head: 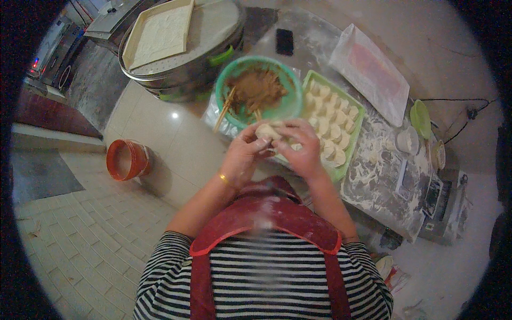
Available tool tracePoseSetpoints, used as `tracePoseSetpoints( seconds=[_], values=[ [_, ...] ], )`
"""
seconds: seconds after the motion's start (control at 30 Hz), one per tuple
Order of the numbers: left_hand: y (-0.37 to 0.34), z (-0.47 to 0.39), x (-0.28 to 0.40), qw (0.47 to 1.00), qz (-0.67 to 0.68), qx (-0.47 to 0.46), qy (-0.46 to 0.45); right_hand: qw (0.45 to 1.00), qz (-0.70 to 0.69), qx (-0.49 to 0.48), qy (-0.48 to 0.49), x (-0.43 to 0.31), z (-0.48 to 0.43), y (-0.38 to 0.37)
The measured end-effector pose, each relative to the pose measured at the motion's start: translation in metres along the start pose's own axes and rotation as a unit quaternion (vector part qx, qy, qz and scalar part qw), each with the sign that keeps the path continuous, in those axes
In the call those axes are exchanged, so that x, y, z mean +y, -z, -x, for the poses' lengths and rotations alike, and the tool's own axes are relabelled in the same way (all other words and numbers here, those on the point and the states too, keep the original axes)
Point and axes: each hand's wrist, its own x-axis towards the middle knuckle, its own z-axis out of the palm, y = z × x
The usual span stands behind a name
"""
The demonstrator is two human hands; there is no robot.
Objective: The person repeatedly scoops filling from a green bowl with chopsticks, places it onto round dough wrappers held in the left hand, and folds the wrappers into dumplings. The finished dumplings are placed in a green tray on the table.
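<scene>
Between both hands a pale dumpling (267,131) is pinched, just in front of a green basin (297,105). My left hand (243,154) supports it from the left, thumb against the dough. The fingers of my right hand (301,150) press its right side. Brown filling (260,88) lies in the basin, with wooden chopsticks (225,110) leaning over the left rim. Right of the basin is a light green tray (352,150) with several rows of shaped dumplings (334,116). My right hand hides part of the tray's near left corner.
A large metal steamer (180,72) at the back left carries a floured tray (160,34). A dark phone (285,41) and a white bag (372,74) lie on the table. The floured worktop (372,176) extends right. An orange bucket (124,160) stands on the floor at left.
</scene>
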Motion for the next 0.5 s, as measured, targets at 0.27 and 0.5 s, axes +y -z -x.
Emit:
tracePoseSetpoints(
  seconds=[0.27, 0.5],
  values=[
    [-0.0055, 0.0013, 0.0066, 0.999, -0.036, -0.003, 0.001, 0.999, -0.039, 0.023, 0.002, 0.0048, 0.0003, 0.0022],
    [-0.0072, 0.0015, 0.0061, 0.999, -0.048, -0.012, 0.009, 0.942, -0.199, 0.066, -0.261, 0.0075, 0.0064, -0.0061]
  ],
)
